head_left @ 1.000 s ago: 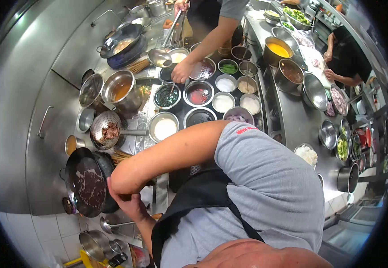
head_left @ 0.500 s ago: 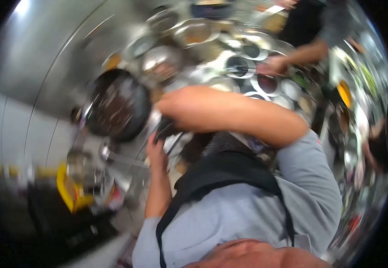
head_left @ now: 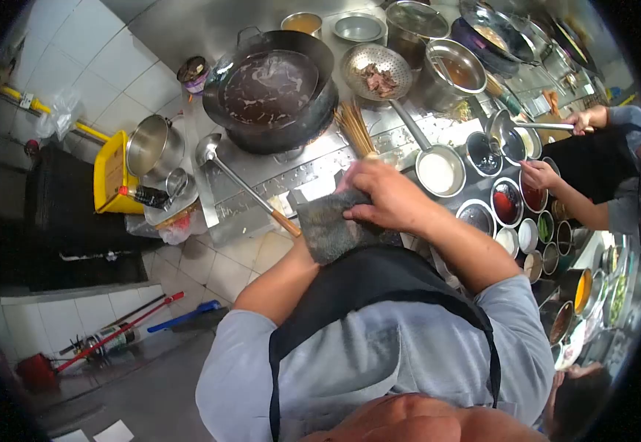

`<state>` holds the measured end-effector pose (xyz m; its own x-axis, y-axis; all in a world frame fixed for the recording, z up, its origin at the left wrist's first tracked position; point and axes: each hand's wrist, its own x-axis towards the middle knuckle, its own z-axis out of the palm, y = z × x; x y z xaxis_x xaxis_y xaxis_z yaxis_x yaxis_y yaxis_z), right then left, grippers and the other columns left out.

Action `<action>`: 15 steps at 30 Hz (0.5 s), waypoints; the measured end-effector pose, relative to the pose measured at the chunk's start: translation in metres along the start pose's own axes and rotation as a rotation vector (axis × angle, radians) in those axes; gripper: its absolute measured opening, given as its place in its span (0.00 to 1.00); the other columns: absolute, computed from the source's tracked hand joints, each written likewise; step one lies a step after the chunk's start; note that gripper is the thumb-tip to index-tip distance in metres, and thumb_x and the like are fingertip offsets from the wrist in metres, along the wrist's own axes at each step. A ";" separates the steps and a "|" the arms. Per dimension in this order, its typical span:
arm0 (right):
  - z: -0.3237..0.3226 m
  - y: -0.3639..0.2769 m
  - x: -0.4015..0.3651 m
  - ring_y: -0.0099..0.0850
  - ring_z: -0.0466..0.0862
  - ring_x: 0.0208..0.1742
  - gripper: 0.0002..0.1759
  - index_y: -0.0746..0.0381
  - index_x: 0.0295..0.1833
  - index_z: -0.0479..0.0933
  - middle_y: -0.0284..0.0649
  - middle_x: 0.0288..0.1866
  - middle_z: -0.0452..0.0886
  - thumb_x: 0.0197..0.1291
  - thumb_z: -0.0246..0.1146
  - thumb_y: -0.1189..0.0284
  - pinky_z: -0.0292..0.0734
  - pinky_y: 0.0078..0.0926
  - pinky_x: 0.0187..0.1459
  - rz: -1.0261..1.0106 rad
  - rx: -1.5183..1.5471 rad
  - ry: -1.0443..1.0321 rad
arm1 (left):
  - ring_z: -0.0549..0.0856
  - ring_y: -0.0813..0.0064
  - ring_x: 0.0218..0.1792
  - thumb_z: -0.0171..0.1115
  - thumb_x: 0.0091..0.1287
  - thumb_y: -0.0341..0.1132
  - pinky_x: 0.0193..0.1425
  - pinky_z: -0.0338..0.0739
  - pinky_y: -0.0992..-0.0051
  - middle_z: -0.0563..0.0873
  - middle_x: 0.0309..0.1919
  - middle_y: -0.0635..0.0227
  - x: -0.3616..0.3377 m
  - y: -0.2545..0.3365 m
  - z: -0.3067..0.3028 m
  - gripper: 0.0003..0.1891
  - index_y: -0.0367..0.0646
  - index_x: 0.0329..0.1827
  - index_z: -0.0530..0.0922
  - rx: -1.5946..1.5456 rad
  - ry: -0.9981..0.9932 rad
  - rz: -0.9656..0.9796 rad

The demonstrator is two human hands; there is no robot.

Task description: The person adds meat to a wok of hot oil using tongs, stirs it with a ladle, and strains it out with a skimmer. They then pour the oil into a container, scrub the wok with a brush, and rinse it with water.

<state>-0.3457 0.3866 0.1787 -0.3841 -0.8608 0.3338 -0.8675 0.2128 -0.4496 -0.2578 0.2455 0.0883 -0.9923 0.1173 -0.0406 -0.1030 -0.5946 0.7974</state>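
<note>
My right hand [head_left: 388, 193] grips a dark, worn grey cloth [head_left: 335, 225] in front of my apron, thumb on top and fingers around its upper edge. My left forearm [head_left: 280, 276] runs beneath the cloth, which hides most of that hand, so its fingers cannot be made out. Beyond the hands, a black wok [head_left: 276, 92] with dark brown liquid sits on the stove. A ladle [head_left: 235, 177] with a wooden handle end lies across the steel counter, left of the cloth. A bamboo brush [head_left: 355, 129] stands just past my right hand.
A perforated strainer [head_left: 376, 70] holding meat pieces rests near a pot of brown liquid [head_left: 456, 66]. A small pan of white contents [head_left: 440, 171] lies to the right. Seasoning bowls [head_left: 507, 200] crowd that side, where a co-worker's hand [head_left: 540, 175] works with a ladle.
The wok was beside my hands at the left in a blurred view; now it rests on the stove, away from them. My hands have come together at the cloth.
</note>
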 end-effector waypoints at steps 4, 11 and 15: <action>0.051 0.004 0.004 0.51 0.83 0.43 0.23 0.67 0.47 0.79 0.55 0.39 0.82 0.53 0.73 0.60 0.77 0.41 0.47 0.483 0.260 -0.314 | 0.75 0.68 0.64 0.60 0.71 0.45 0.71 0.69 0.64 0.75 0.62 0.63 -0.046 -0.017 -0.039 0.31 0.43 0.73 0.61 -0.855 0.115 -0.099; 0.147 -0.023 0.064 0.57 0.83 0.44 0.27 0.69 0.48 0.77 0.62 0.38 0.83 0.62 0.64 0.52 0.77 0.48 0.48 0.402 0.374 -0.455 | 0.75 0.68 0.65 0.75 0.45 0.26 0.70 0.69 0.66 0.75 0.62 0.62 -0.142 -0.048 -0.095 0.47 0.40 0.72 0.59 0.641 0.644 0.380; 0.185 -0.037 0.107 0.54 0.83 0.45 0.23 0.66 0.51 0.78 0.56 0.44 0.82 0.65 0.63 0.55 0.77 0.43 0.50 0.173 0.448 -0.197 | 0.77 0.57 0.64 0.58 0.69 0.51 0.73 0.66 0.59 0.78 0.61 0.56 -0.171 0.020 -0.062 0.32 0.38 0.69 0.68 0.042 0.742 0.285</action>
<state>-0.2959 0.2008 0.0777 -0.4061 -0.9103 0.0801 -0.5591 0.1782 -0.8098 -0.0946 0.1643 0.0744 -0.7687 -0.6040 -0.2103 0.1501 -0.4900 0.8587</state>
